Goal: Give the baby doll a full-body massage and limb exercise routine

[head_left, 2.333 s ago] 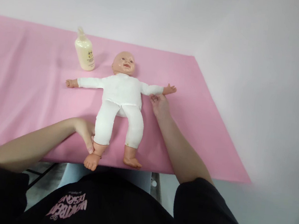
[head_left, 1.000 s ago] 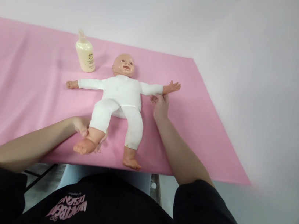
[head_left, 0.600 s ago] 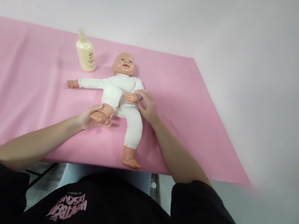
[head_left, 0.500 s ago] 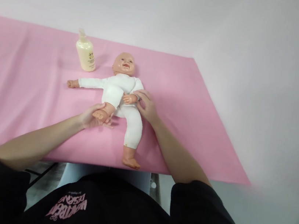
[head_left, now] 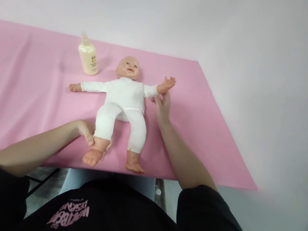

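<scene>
A baby doll (head_left: 125, 96) with a white cloth body lies on its back, its head toward the far side. My left hand (head_left: 87, 132) is wrapped round the doll's lower leg on the left, just above the foot; some fingers are hidden beneath the leg. On the other side, my right hand (head_left: 163, 105) holds the doll's forearm from below, near the wrist, with fingertips partly hidden under it. That arm points out to the right and the doll's small hand is raised. Both doll legs stretch toward me, side by side and apart.
A pump bottle (head_left: 89, 58) of pale yellow liquid stands beyond the doll's outstretched arm on the left. Pink cloth (head_left: 29, 105) covers the table, with its near edge just past the doll's feet. A white wall (head_left: 168, 14) rises behind.
My left hand has brought the doll's bent leg down and straightened it toward me. My right hand has swung the doll's arm from across its belly out to the right.
</scene>
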`<state>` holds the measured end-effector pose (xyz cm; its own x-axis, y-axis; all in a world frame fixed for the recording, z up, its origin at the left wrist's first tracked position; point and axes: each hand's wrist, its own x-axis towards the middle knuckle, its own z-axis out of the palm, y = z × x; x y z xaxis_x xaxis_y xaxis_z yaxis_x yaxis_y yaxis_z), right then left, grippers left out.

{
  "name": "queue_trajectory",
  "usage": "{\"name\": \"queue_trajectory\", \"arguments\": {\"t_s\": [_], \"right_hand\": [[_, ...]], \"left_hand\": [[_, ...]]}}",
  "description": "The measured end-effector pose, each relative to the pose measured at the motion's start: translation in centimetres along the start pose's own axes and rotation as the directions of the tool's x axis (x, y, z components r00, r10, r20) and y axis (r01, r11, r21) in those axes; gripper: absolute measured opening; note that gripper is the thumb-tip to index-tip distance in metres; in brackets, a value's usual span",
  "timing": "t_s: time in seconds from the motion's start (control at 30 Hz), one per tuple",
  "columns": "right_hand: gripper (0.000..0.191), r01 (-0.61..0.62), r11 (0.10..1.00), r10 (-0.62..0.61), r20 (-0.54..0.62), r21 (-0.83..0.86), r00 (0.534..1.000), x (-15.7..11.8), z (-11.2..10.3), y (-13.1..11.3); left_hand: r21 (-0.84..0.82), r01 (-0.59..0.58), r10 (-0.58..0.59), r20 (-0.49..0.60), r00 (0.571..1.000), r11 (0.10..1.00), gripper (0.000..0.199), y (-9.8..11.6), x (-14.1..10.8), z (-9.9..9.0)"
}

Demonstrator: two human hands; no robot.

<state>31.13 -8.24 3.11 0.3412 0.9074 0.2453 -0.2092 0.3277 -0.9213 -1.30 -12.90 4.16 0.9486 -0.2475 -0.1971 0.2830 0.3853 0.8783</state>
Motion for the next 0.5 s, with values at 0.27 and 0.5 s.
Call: {"name": "queue_trajectory", "arguments": {"t_s": [0.27, 0.5], "right_hand": [[0.021, -0.28, 0.921, 0.351, -0.269, 0.27, 0.897, 2.5, -2.1, 1.8], [0.021, -0.3, 0.904, 0.381, -0.259, 0.303, 0.887, 2.7, -2.2, 2.2]], "left_hand": [[0.117, 0.066, -0.065, -0.017, 0.998, 0.991, 0.052, 0.8, 0.4, 1.2], [0.149, -0.018, 0.041, -0.148, 0.988, 0.989, 0.045, 1.9, 0.8, 2.7]]}}
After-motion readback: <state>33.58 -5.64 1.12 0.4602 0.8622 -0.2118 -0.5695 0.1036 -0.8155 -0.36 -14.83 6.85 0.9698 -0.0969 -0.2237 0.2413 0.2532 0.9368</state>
